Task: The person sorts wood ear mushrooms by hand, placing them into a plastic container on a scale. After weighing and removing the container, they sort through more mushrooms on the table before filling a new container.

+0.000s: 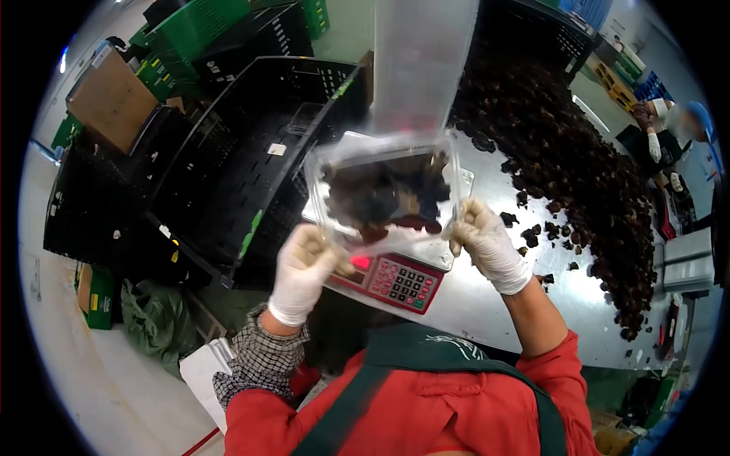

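Between my two hands is a clear plastic container (455, 169), slightly blurred, with dark brown mushroom-like pieces (384, 194) inside. My left hand (306, 262), in a pale glove, pinches its near left corner. At the right side, the gloved fingers of my right hand (485, 242) grip the edge. Under the container, and partly hidden by it, is a digital scale (403, 283) with a red keypad panel and a lit red display.
A tall stack of clear containers (424, 64) rises behind the scale. Dark pieces (566, 163) are heaped along the right of the metal table (490, 315). A large black crate (243, 186) stands left, holding a clear container. A co-worker (675, 129) is at far right.
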